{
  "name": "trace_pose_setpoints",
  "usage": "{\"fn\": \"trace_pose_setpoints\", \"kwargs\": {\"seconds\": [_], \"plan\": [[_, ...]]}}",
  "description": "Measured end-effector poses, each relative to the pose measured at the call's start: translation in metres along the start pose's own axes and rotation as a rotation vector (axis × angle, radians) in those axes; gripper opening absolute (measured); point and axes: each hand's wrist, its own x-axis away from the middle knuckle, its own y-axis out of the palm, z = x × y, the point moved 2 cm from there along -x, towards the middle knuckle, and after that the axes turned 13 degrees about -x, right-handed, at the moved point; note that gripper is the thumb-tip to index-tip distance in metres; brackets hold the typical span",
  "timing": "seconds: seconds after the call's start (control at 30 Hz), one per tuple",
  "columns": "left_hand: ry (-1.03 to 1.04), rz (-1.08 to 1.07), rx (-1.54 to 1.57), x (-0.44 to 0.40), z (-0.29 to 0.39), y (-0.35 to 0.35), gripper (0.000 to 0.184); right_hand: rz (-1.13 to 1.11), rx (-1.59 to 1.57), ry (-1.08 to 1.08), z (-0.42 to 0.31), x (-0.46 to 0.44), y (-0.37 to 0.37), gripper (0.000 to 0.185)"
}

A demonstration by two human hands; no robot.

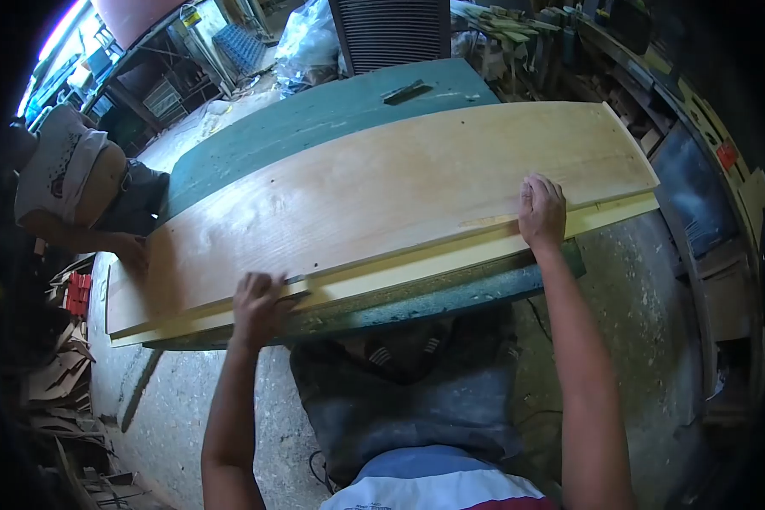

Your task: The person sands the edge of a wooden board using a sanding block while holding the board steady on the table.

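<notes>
A long wooden panel [374,187] lies across a green workbench [331,119]. Along its near side runs a paler wooden strip [382,274]. My left hand [259,308] is closed at the panel's near edge, left of centre, round a small dark object [296,293] that I cannot make out. Further right, my right hand [542,211] rests on the near edge with its fingers curled together over the wood; what they grip is hidden.
At the left, a co-worker [68,170] has a hand on the panel's left end. A dark flat piece [406,92] lies on the bench's far part. Wood scraps [59,374] are piled at the lower left, and plastic bags [308,47] stand behind the bench.
</notes>
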Motion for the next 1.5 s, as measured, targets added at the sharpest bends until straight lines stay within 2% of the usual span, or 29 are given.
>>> {"fn": "trace_pose_setpoints", "kwargs": {"seconds": [0.07,0.13,0.23,0.33,0.4,0.43,0.47,0.57,0.6,0.63,0.67,0.7,0.73,0.8,0.9,1.0,1.03,1.1,1.17,1.3,1.37,1.5], "plan": [[0.066,0.012,0.067,-0.045,0.053,0.024,0.05,0.032,-0.03,-0.018,-0.001,-0.001,0.0,0.032],[0.038,-0.094,0.082,-0.093,0.124,0.038,0.048,0.042,-0.061,0.009,0.001,-0.001,0.0,0.032],[0.057,-0.125,0.146,-0.15,0.215,0.07,0.047,0.06,-0.094,0.03,0.008,0.0,0.002,0.034],[0.044,-0.145,0.191,-0.191,0.261,0.061,0.042,-0.004,-0.114,0.065,0.023,0.001,0.005,0.037],[0.072,0.01,0.149,-0.18,0.253,0.067,0.045,0.01,-0.123,0.02,0.026,0.001,0.006,0.036],[0.067,0.01,0.122,-0.163,0.24,0.073,0.048,0.015,-0.13,-0.004,0.024,0.003,0.003,0.036],[0.062,0.006,0.094,-0.144,0.215,0.074,0.05,0.015,-0.119,-0.016,0.022,0.004,0.0,0.036],[0.019,0.022,0.106,-0.078,0.112,0.043,0.046,0.016,-0.097,-0.005,0.021,-0.003,0.006,0.035],[-0.026,-0.007,0.133,-0.048,0.07,0.053,0.042,0.004,-0.066,0.019,0.024,0.002,0.007,0.034],[-0.005,0.088,0.125,-0.025,0.038,0.044,0.045,-0.072,0.028,0.078,0.021,0.002,0.005,0.032],[-0.019,0.053,0.113,-0.011,0.011,0.024,0.05,-0.125,0.019,0.093,0.018,0.006,0.002,0.032],[-0.044,0.019,0.029,-0.002,-0.003,0.007,0.052,-0.07,0.025,0.059,0.014,0.002,0.001,0.03],[-0.073,0.017,0.0,0.004,-0.009,-0.006,0.052,-0.01,0.029,0.019,0.012,0.001,0.002,0.029],[-0.134,0.004,-0.048,0.005,-0.006,-0.01,0.052,-0.033,-0.001,0.01,0.012,-0.001,0.002,0.029],[-0.038,0.07,0.131,-0.032,0.048,0.013,0.038,-0.055,0.001,-0.005,0.018,-0.002,0.003,0.028],[0.011,0.003,0.074,-0.084,0.131,0.038,0.047,-0.082,0.024,-0.034,0.022,-0.004,0.002,0.028],[0.002,0.047,0.037,-0.098,0.149,0.045,0.05,-0.081,0.007,-0.047,0.029,-0.005,0.002,0.028],[-0.028,-0.033,0.042,-0.102,0.153,0.039,0.047,-0.113,-0.014,-0.062,0.03,-0.004,-0.002,0.03],[-0.076,-0.03,0.058,-0.084,0.128,0.043,0.043,-0.114,-0.009,-0.073,0.032,-0.004,-0.001,0.03],[-0.179,0.036,-0.077,0.012,0.004,0.016,0.052,-0.096,-0.013,-0.054,0.033,-0.004,0.001,0.031],[-0.231,0.027,-0.216,0.054,-0.056,-0.009,0.048,-0.104,-0.022,-0.036,0.031,-0.004,0.002,0.031],[-0.341,-0.052,-0.319,0.093,-0.107,-0.034,0.046,-0.079,-0.004,-0.056,0.034,-0.004,0.003,0.032]]}}
